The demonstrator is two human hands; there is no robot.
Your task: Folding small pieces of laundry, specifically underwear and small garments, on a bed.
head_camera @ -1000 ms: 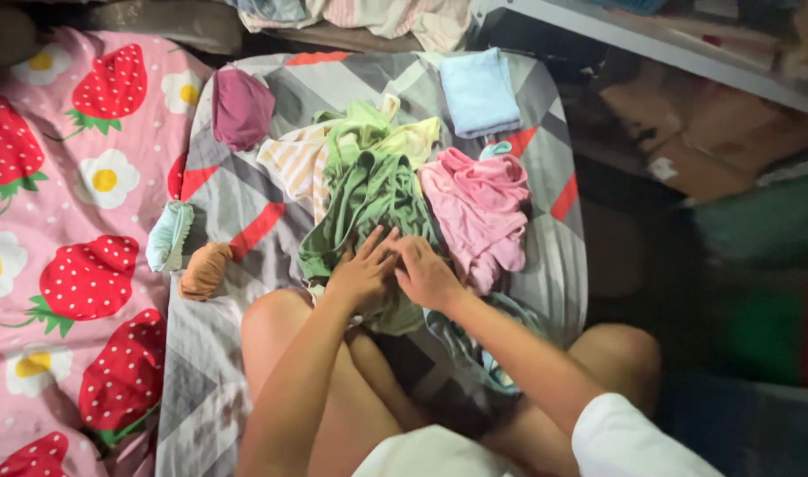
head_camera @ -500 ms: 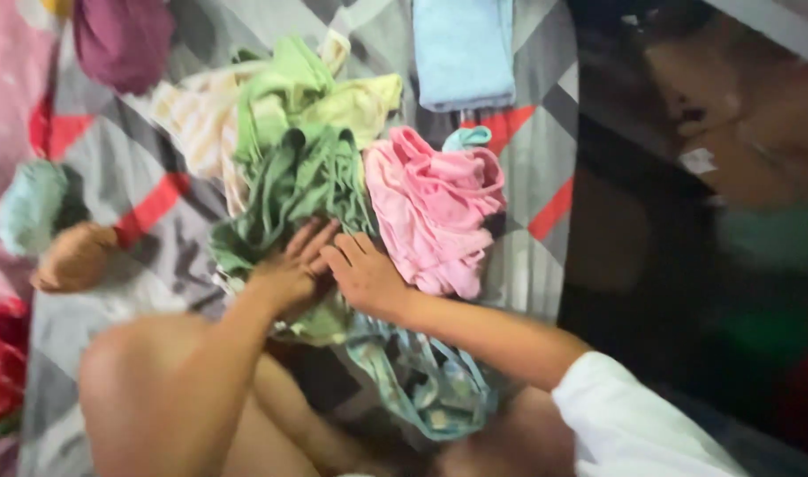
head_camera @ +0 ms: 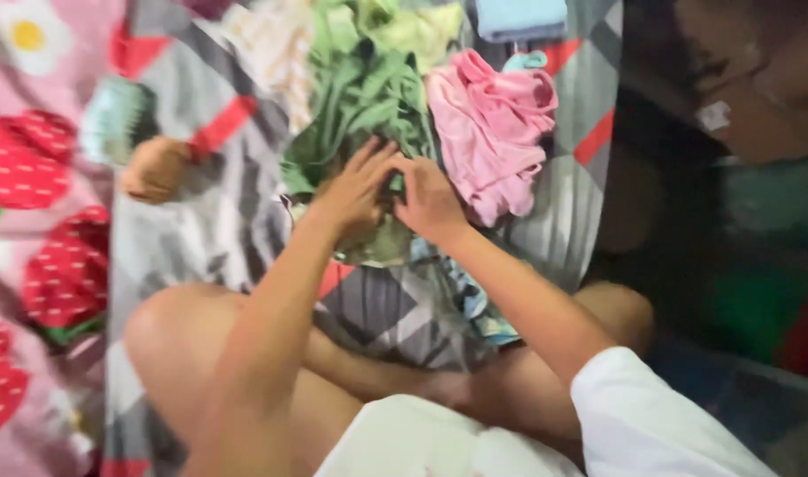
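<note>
My left hand (head_camera: 355, 190) and my right hand (head_camera: 430, 199) meet on the near edge of a crumpled green garment (head_camera: 360, 97), fingers pressed into its cloth. A rumpled pink garment (head_camera: 496, 128) lies just right of my right hand. A pale yellow-green piece (head_camera: 421, 26) and a cream striped piece (head_camera: 276, 44) sit behind the green one. A teal patterned garment (head_camera: 474, 305) lies under my right forearm, over my crossed legs.
The clothes lie on a grey sheet with red stripes (head_camera: 236, 221). A teal roll (head_camera: 112, 119) and a tan roll (head_camera: 156, 168) sit at its left edge. A folded light blue cloth (head_camera: 520, 16) is at the back. A pink strawberry blanket (head_camera: 41, 168) lies left; dark floor lies right.
The view has swung and tilted, so the pile sits higher in frame. Both hands stay together on the green garment, now a little further into it.
</note>
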